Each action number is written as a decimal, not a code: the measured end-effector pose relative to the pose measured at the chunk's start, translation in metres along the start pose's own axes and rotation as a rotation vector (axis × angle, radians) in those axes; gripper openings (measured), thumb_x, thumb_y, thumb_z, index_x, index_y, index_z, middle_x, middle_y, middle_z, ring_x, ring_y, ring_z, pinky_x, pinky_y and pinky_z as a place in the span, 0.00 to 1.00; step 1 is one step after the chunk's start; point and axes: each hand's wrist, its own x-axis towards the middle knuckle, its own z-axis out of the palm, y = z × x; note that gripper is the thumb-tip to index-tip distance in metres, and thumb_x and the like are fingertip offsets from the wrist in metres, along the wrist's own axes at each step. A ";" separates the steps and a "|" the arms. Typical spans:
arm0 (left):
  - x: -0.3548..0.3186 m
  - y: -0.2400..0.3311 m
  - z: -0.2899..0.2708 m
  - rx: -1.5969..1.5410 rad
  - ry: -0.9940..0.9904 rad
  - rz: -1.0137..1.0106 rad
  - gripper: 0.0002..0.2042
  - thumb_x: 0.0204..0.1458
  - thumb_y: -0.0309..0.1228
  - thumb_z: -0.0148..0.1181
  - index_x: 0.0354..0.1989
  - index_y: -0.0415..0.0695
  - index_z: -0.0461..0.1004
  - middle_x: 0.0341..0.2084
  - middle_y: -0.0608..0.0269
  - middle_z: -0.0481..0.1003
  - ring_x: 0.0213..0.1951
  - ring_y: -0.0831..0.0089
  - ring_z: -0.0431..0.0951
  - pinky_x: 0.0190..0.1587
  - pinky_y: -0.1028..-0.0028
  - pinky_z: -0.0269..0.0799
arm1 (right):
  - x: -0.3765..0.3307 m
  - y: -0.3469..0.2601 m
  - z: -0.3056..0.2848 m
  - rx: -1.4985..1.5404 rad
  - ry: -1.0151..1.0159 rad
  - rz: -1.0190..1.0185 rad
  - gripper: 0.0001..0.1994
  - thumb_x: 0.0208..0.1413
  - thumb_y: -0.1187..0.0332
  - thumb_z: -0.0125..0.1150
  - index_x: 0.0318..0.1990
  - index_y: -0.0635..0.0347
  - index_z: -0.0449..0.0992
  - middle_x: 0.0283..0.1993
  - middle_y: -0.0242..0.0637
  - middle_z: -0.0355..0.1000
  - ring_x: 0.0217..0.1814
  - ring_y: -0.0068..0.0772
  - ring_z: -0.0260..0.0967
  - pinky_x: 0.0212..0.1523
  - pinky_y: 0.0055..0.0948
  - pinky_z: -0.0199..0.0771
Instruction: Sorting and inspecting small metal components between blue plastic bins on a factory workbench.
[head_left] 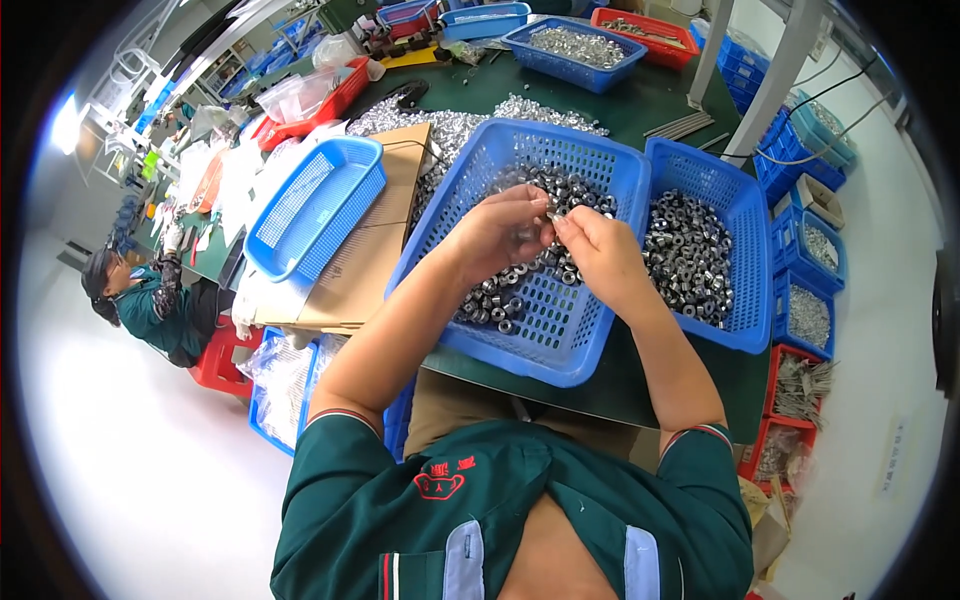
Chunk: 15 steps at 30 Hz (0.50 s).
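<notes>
Both hands are close together above a large blue perforated basket (560, 350) on the green table. Small dark and silvery ring-shaped metal parts (497, 302) lie loose in the basket, heaped toward its far and left sides. My left hand (503, 235) has its fingers curled in, thumb and fingertips drawn together at a small shiny metal piece. My right hand (607, 258) pinches at the same spot, fingertips almost touching the left ones. The piece between them is mostly covered, so its exact shape is unclear.
A second blue basket (745, 300) of similar rings adjoins on the right. Left are a shallow blue basket (318, 215) and cardboard (365, 270). Silvery parts (400, 122) are heaped behind. Stacked bins (805, 260) line the right side. Another person (150, 305) sits far left.
</notes>
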 end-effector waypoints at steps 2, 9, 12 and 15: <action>0.000 0.000 -0.004 -0.027 -0.067 0.002 0.08 0.60 0.32 0.51 0.43 0.43 0.70 0.25 0.60 0.72 0.24 0.77 0.68 0.24 0.80 0.60 | -0.001 -0.002 0.000 -0.043 0.044 -0.011 0.14 0.60 0.59 0.52 0.28 0.59 0.72 0.20 0.46 0.70 0.25 0.51 0.70 0.25 0.44 0.65; 0.002 -0.009 -0.009 0.155 -0.077 0.095 0.07 0.60 0.32 0.52 0.39 0.42 0.70 0.24 0.61 0.72 0.22 0.79 0.66 0.23 0.81 0.57 | -0.005 -0.002 0.004 -0.174 0.081 -0.082 0.12 0.59 0.64 0.55 0.28 0.62 0.71 0.16 0.42 0.66 0.18 0.39 0.66 0.21 0.36 0.60; 0.002 -0.010 -0.012 0.129 -0.030 0.085 0.07 0.60 0.34 0.52 0.36 0.42 0.69 0.22 0.62 0.71 0.20 0.80 0.64 0.22 0.81 0.56 | -0.006 -0.004 0.011 -0.367 0.174 -0.224 0.10 0.57 0.66 0.57 0.26 0.60 0.69 0.17 0.41 0.67 0.20 0.42 0.69 0.21 0.37 0.62; 0.003 -0.007 -0.019 0.114 -0.102 0.035 0.08 0.59 0.34 0.54 0.35 0.42 0.68 0.22 0.63 0.71 0.24 0.79 0.68 0.25 0.81 0.59 | -0.004 0.002 0.018 -0.583 0.307 -0.531 0.07 0.51 0.70 0.58 0.25 0.56 0.68 0.18 0.35 0.68 0.21 0.38 0.69 0.22 0.35 0.67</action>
